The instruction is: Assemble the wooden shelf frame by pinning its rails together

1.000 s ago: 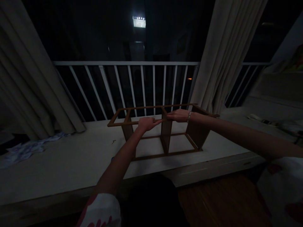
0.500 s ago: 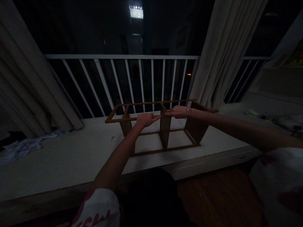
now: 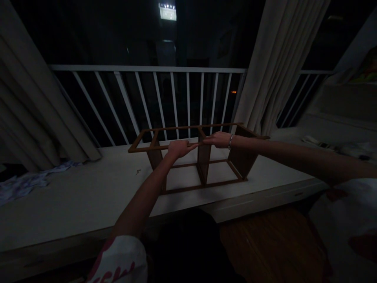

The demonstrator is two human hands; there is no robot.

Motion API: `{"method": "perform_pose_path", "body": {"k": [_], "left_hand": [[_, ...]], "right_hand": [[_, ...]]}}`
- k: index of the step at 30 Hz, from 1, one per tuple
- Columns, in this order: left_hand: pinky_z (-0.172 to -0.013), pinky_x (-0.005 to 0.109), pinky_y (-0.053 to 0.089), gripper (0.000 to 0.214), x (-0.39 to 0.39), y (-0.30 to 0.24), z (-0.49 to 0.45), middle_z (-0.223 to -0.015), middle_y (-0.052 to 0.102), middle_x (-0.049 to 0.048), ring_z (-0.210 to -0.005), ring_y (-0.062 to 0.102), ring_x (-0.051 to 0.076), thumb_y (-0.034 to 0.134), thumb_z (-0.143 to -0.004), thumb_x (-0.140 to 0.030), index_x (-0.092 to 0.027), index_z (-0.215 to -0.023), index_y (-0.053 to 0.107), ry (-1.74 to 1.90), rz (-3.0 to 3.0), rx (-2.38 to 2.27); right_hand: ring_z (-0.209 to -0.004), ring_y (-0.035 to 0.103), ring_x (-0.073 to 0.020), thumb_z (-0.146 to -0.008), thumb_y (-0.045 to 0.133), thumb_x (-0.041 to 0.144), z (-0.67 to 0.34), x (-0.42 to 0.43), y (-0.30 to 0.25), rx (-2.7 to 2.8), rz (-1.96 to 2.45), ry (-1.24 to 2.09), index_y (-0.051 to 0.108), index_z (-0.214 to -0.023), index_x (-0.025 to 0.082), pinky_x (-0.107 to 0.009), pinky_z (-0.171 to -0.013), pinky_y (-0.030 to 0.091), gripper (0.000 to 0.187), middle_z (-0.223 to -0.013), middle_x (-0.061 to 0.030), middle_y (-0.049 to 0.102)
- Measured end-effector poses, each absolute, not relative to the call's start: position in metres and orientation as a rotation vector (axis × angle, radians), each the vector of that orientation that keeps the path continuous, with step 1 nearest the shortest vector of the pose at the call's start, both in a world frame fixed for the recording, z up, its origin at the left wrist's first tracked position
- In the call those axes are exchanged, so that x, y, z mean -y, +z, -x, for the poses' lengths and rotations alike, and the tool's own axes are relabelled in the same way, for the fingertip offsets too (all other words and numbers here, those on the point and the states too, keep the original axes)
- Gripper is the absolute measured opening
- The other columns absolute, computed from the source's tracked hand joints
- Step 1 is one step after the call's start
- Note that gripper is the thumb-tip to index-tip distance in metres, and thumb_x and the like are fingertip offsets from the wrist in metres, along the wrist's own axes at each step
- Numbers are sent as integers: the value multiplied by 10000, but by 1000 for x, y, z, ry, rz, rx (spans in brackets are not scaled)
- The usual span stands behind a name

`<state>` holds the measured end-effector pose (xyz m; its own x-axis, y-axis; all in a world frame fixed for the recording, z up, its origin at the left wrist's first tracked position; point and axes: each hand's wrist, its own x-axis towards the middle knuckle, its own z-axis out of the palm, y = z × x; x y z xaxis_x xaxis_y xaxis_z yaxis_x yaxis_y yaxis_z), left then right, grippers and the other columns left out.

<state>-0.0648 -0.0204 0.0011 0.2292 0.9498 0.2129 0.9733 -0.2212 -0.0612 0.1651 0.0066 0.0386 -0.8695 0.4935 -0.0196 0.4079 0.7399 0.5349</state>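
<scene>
Behind, white railing [image 3: 147, 68], curtains [image 3: 273, 59] flanking wooden frame [image 3: 176, 128]

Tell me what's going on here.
In dim light, a person works at a pale ledge in front of a white railing. A brown wooden frame stands on the ledge. The left hand is closed on the frame's front top rail. The right hand, with a bracelet at the wrist, lies on the same rail above the middle upright. Whether it grips is hard to tell. Curtains hang on both sides.
</scene>
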Motion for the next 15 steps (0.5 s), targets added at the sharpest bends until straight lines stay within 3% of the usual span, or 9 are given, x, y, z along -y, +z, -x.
{"method": "perform_pose_path", "body": {"k": [5,10,15], "left_hand": [[-788,368,393,840,24,3,65,-956,656,142,-935,587,288,71,-732,-756,-194,-992,637,-208,2316,1827],[-743,348,406,870,26,3,66,-891,662,133,-889,601,279,36,-716,-768,-186,-938,644,-234,2308,1774],[-748,351,402,859,24,2,66,-897,662,132,-889,602,276,42,-718,-767,-191,-930,643,-235,2305,1774]], "right_hand": [[-745,578,-131,-766,397,56,-157,0,44,-2729,-823,716,498,-1112,202,-226,-552,287,388,-1022,-66,617],[-777,595,-140,-763,402,45,-155,1,50,-2704,-812,740,477,-1156,209,-227,-577,325,432,-1090,-78,598],[-766,607,-191,-855,384,249,-145,0,67,-2582,-733,742,500,-1170,198,-263,-602,380,340,-958,-99,639]]}}
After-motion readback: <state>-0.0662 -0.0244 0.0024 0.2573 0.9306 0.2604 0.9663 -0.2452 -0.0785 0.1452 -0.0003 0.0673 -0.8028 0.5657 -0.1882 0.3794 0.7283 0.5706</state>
